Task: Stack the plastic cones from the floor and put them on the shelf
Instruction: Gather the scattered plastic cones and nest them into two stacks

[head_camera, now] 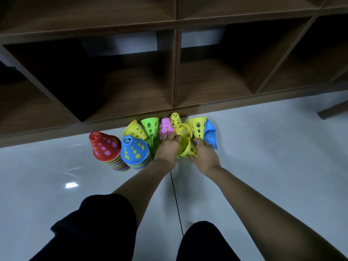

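Low at nine o'clock on the glossy pale floor stand two upright stacks of perforated plastic cones: a red-topped stack and, touching it on its three o'clock side, a blue-topped stack, each showing many coloured rims at the base. Just past them, loose cones lie jumbled against the foot of the dark wooden cubby shelf: a tipped yellow cone, a green cone with its wide mouth up, a pink cone, a small yellow cone standing behind it, a wider yellow cone, and at three o'clock a blue cone partly hidden behind that one.

The left hand reaches in with its fingertips on the base of the pink cone; whether its grip has closed cannot be told, since the fingers are hidden under the hand. The right hand pinches a yellow cone on its side, fingers curled round its narrow end, mouth toward nine o'clock. Another green cone beneath the left hand is mostly covered.

The shelf compartments in view hold no cones; their backs are lost in shadow. Dark-clothed knees fill six o'clock.
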